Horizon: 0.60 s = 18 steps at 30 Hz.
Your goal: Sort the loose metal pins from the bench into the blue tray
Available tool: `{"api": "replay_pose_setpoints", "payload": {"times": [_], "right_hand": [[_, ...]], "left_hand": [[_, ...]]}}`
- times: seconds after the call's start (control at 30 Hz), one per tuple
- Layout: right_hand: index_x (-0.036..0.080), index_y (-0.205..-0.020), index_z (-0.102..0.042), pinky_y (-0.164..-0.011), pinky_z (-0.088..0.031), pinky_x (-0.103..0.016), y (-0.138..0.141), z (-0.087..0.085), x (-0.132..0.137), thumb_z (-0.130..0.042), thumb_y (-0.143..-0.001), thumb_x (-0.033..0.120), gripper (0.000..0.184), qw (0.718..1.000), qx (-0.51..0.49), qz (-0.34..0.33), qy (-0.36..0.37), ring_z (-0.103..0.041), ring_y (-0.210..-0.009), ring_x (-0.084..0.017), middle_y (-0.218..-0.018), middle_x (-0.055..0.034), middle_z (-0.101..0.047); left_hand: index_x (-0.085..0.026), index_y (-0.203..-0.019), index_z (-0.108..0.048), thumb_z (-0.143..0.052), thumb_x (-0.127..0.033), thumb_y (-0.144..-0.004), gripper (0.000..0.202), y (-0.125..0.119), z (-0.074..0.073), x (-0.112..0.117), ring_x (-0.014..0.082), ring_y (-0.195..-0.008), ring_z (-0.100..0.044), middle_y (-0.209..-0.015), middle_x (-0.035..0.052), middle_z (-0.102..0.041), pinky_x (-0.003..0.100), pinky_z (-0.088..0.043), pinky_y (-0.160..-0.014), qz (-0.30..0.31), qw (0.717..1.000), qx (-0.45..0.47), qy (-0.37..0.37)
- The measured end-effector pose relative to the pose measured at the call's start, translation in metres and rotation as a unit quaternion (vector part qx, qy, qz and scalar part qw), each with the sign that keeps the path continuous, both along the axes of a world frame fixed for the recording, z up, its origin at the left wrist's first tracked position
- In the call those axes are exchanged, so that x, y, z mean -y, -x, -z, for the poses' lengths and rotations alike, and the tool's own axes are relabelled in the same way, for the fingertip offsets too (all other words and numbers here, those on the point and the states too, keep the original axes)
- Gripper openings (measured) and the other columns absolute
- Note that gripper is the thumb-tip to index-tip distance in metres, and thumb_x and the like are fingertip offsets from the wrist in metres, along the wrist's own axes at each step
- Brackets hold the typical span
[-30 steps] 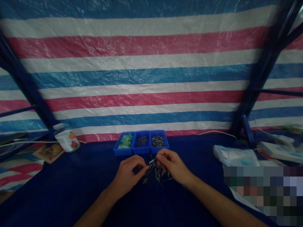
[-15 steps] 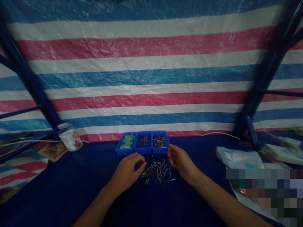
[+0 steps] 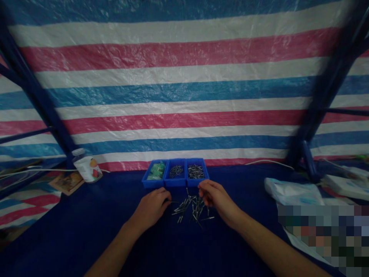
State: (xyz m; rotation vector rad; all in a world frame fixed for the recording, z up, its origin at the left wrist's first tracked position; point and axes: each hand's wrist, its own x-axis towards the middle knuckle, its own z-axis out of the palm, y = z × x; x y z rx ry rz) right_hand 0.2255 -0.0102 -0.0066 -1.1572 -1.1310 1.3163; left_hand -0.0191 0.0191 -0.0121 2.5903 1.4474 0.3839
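My left hand (image 3: pixel 154 206) is closed in a pinch at the left of the loose pile. A thin metal rivet (image 3: pixel 174 202) sticks out to the right from its fingertips. My right hand (image 3: pixel 217 196) hovers over the right side of the pile, thumb and fingers pressed together; anything in them is too small to make out. Between the hands, several slim metal rivets (image 3: pixel 197 209) lie scattered on the dark blue tabletop (image 3: pixel 173 246). Just behind stand a blue bin of short metal pieces (image 3: pixel 196 172) and a middle blue bin (image 3: pixel 176 182) with similar pieces.
The left blue bin (image 3: pixel 150 184) contains green-tinted plastic packets. A white labelled jar (image 3: pixel 88 167) and a picture card (image 3: pixel 67 182) are at the far left. To the right lies a plastic bag (image 3: pixel 292 192). A striped tarp (image 3: pixel 184 92) hangs behind, between blue frame posts.
My left hand has drawn slightly left, and a rivet now shows in its pinch. My right hand has moved a little left and its fingers have closed together.
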Motion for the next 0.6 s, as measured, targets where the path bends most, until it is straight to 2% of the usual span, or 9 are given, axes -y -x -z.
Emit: {"api": "replay_pose_setpoints", "payload": {"times": [0.13,0.2,0.3,0.4,0.47,0.6], "right_hand": [[0.020,-0.070,-0.056,-0.048,-0.028,-0.026,-0.001,0.000,-0.001,-0.060,-0.081,0.048,0.029,0.999,0.037,-0.001,-0.020,-0.045,-0.049,-0.009,-0.065,0.0027,-0.056],[0.021,-0.070,-0.056,-0.049,-0.029,-0.026,0.001,0.000,0.000,-0.060,-0.082,0.049,0.031,0.996,0.078,-0.002,-0.052,-0.044,-0.050,-0.009,-0.063,0.0033,-0.054],[0.021,-0.072,-0.060,-0.054,-0.034,-0.026,0.005,-0.001,0.006,-0.060,-0.085,0.050,0.032,0.978,0.165,-0.008,-0.125,-0.046,-0.056,-0.011,-0.063,0.0026,-0.054],[0.020,-0.077,-0.065,-0.058,-0.036,-0.027,0.010,-0.001,0.013,-0.061,-0.087,0.051,0.033,0.960,0.229,-0.038,-0.153,-0.051,-0.062,-0.013,-0.068,0.0007,-0.060],[0.020,-0.078,-0.065,-0.058,-0.036,-0.027,0.012,0.000,0.015,-0.061,-0.087,0.051,0.033,0.958,0.237,-0.054,-0.155,-0.052,-0.063,-0.013,-0.069,0.0004,-0.061],[0.020,-0.072,-0.059,-0.056,-0.034,-0.026,0.013,0.003,0.013,-0.059,-0.087,0.052,0.036,0.966,0.205,-0.039,-0.151,-0.047,-0.060,-0.012,-0.065,0.0022,-0.054]], "left_hand": [[-0.021,-0.087,-0.063,-0.048,-0.018,-0.093,0.017,-0.002,0.001,-0.001,0.0201,-0.085,-0.066,-0.090,0.0033,-0.068,0.030,-0.046,-0.075,-0.029,0.999,0.021,-0.018],[-0.022,-0.090,-0.062,-0.045,-0.020,-0.096,0.017,-0.006,-0.002,0.001,0.0189,-0.084,-0.066,-0.090,0.0026,-0.068,0.030,-0.046,-0.075,-0.033,0.998,0.040,-0.024],[-0.022,-0.090,-0.063,-0.050,-0.024,-0.095,0.014,-0.016,-0.009,0.006,0.0167,-0.080,-0.065,-0.087,0.0009,-0.069,0.028,-0.048,-0.073,-0.001,0.993,0.120,-0.010],[-0.021,-0.085,-0.065,-0.057,-0.024,-0.091,0.011,-0.026,-0.013,0.014,0.0149,-0.074,-0.064,-0.081,-0.0002,-0.069,0.026,-0.049,-0.071,0.050,0.976,0.214,0.005],[-0.021,-0.083,-0.066,-0.058,-0.023,-0.089,0.011,-0.029,-0.013,0.018,0.0138,-0.071,-0.063,-0.079,-0.0003,-0.069,0.025,-0.049,-0.070,0.070,0.968,0.241,-0.001],[-0.020,-0.083,-0.067,-0.059,-0.021,-0.089,0.010,-0.029,-0.012,0.021,0.0127,-0.072,-0.064,-0.080,0.0002,-0.070,0.024,-0.050,-0.070,0.091,0.958,0.269,-0.025]]}}
